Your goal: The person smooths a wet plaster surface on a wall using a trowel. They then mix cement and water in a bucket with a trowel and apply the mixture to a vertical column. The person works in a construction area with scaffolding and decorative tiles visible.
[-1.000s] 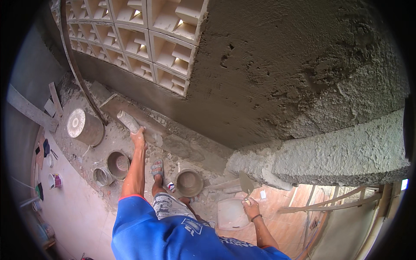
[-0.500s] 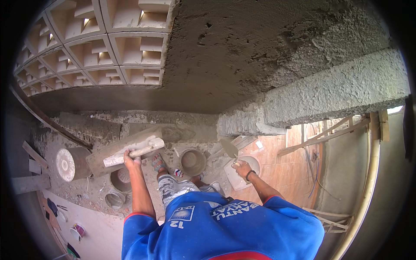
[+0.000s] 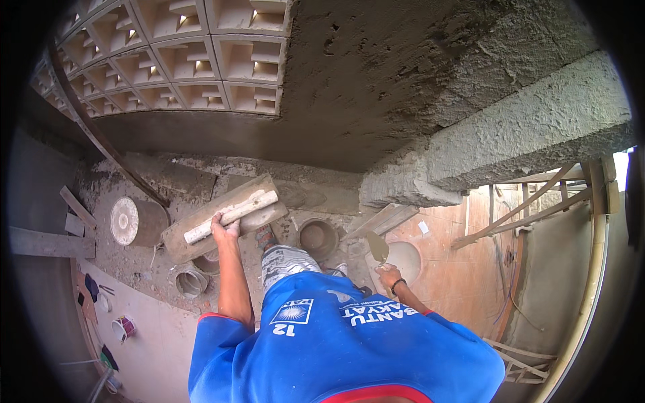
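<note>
- Left hand [image 3: 225, 228], left of centre: fingers closed around the pale handle [image 3: 255, 203] of a long board [image 3: 180, 247]. Handle side faces up; this grip presumably leaves the flat underside unobstructed.
- Right hand [image 3: 388, 275], lower right of centre: fingers wrapped around the grip of a trowel [image 3: 377, 248]. Blade points up the frame, probably to keep it clear of the body.
- Hands well apart, one tool each.
- Round basin [image 3: 318, 237], between the tools, apparently within easy reach.
- Damp-looking wall [image 3: 342, 121], upper centre: untouched by either tool.
</note>
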Demonstrator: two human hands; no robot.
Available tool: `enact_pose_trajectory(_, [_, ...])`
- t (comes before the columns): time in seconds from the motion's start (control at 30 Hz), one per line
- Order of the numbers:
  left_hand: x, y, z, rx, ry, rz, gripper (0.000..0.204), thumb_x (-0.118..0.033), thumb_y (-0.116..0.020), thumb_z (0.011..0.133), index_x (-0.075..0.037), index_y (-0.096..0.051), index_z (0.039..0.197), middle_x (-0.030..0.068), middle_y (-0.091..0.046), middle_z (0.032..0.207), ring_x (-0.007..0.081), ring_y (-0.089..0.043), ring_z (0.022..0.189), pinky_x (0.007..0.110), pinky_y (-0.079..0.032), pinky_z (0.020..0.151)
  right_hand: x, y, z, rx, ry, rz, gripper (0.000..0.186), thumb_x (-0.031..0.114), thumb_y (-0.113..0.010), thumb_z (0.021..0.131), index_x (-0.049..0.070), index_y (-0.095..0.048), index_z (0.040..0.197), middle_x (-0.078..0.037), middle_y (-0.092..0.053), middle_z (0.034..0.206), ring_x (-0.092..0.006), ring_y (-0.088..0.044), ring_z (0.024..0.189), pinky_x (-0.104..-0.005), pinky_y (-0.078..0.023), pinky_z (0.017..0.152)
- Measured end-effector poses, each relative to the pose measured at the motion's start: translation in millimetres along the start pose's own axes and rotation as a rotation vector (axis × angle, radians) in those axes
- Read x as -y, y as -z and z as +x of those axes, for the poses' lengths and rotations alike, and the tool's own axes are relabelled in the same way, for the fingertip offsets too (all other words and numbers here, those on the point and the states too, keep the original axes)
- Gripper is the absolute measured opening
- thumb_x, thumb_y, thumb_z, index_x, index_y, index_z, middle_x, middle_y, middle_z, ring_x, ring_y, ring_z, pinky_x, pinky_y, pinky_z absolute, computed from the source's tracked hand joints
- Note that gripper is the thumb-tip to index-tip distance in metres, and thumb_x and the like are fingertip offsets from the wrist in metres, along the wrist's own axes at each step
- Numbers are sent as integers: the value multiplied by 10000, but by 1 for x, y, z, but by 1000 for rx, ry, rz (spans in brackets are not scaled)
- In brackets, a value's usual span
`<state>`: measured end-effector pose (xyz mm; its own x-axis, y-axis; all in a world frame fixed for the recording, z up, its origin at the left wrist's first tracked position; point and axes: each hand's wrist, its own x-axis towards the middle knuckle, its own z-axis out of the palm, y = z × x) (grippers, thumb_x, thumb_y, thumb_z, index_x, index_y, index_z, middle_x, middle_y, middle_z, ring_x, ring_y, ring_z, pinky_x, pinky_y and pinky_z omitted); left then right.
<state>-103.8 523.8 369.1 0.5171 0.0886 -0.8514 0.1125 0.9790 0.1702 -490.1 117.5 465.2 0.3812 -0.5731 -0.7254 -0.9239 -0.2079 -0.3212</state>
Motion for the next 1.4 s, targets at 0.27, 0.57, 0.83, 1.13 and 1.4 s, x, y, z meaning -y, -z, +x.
enact_pose_trajectory(0.27, [-41,33,-116,56,-120,-4,119,-97,-514,907,-24,-533,999,153,-575,1048,334,-549,995,631,-400,995,-114,14,16,-14,-42,88,394,325,-653,836,-12,-664,1040,-127,-680,765,-206,-643,609,-353,-517,573])
enact_pose_trajectory(0.57, [-107,74,-224,275,-554,102,91,-21,-544,896,8,-519,978,119,-569,886,265,-575,858,406,-513,850,-268,22,25,45,47,-262,491,382,-536,853,-29,-655,1095,-251,-657,1091,-353,-615,1038,-417,-466,901])
enact_pose_trajectory(0.83, [-117,61,-273,200,-703,437,190,-63,-630,844,10,-495,955,95,-567,799,186,-552,597,296,-490,517,-252,7,32,78,128,-246,470,400,-575,849,-21,-656,1040,-230,-688,960,-349,-673,884,-427,-520,820])
enact_pose_trajectory(1.13, [-99,85,-225,79,-820,1110,341,-72,-685,811,33,-458,1045,100,-589,819,140,-549,584,283,-457,518,-81,21,0,71,4,-94,351,304,-664,830,2,-663,1009,-112,-658,728,-191,-632,582,-350,-524,542])
enact_pose_trajectory(1.4, [-118,81,-180,75,-712,1383,380,-23,-698,776,67,-525,1102,132,-646,912,159,-606,806,302,-487,741,-21,-12,-7,91,-21,-84,385,360,-675,847,22,-648,1028,-109,-650,699,-209,-628,561,-368,-530,488])
